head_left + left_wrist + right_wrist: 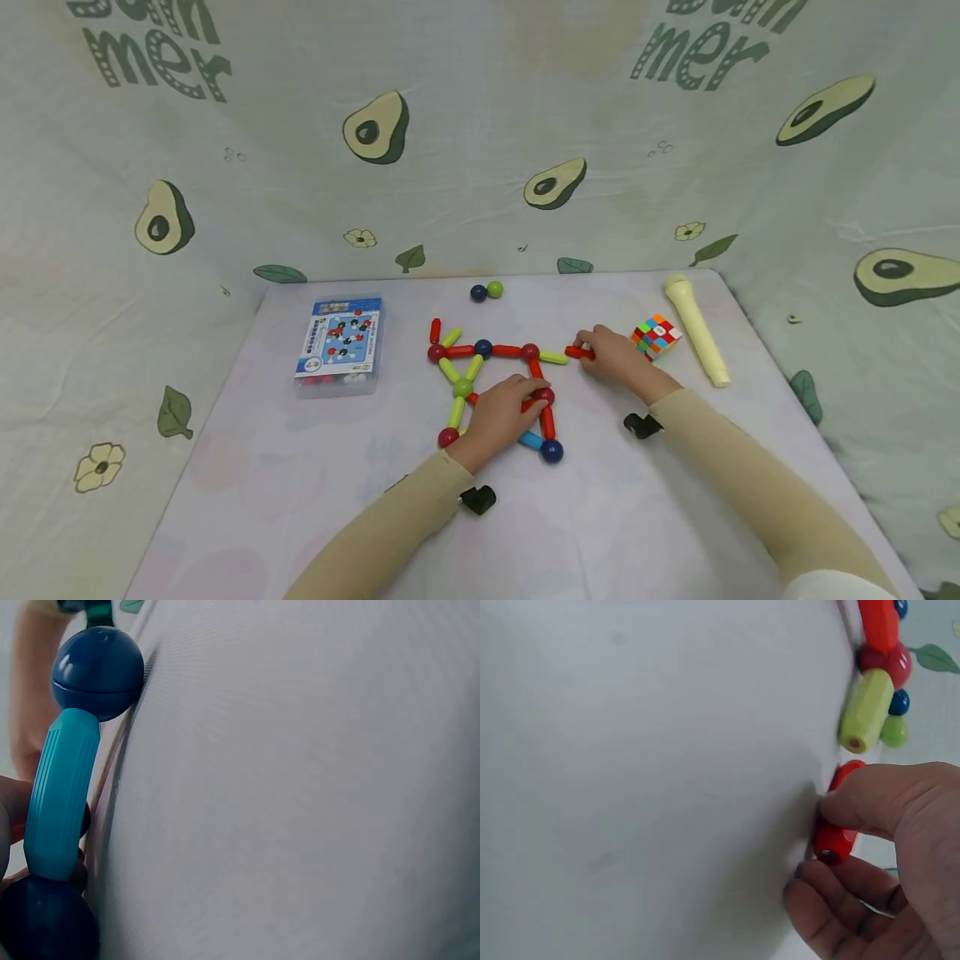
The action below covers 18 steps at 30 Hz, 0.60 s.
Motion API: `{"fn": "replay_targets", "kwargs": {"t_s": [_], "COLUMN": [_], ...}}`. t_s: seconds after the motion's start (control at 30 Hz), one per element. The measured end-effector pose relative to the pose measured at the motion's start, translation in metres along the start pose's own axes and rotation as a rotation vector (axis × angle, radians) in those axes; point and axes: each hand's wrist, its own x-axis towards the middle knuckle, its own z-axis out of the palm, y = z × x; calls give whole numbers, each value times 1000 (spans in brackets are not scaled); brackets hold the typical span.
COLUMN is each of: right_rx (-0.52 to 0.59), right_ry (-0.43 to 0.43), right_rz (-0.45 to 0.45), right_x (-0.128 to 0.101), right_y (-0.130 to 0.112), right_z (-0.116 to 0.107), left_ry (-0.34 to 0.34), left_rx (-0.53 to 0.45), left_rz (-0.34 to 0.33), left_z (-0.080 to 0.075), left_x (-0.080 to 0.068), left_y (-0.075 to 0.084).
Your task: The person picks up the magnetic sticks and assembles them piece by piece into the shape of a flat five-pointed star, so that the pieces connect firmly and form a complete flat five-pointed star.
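On the left of your desk (240, 492), toward the far side, lies a clear plastic box (341, 343) with a blue-and-white molecule picture on top. Right of it, around the middle, is a flat frame (476, 367) of red, yellow-green and blue rods joined by balls. Beyond it, a dark blue ball (478, 293) and a green ball (495, 289) sit side by side. Your left hand (504, 414) reaches over the frame, its fingers grasping it at the right side. Farther right, your right hand (613, 357) pinches a loose red rod (579, 352) — just beside the frame's yellow-green rod end. Next come a multicoloured puzzle cube (656, 337) and, rightmost, a pale yellow tube (697, 331).
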Motion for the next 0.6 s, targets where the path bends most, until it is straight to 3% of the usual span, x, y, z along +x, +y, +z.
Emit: {"fn": "replay_targets", "kwargs": {"t_s": [0.13, 0.3, 0.6], "right_rx": [29, 107, 162], "right_ry": [35, 68, 100], "right_rz": [-21, -130, -234], "right_x": [-27, -50, -58], "right_y": [3, -2, -16], "right_z": [11, 21, 32], "left_ry": [-6, -8, 7], "left_rx": [-9, -4, -3], "left_rz": [-10, -22, 5], "left_z": [-1, -3, -3], "left_x": [0, -1, -2], "left_y": [0, -1, 2]}}
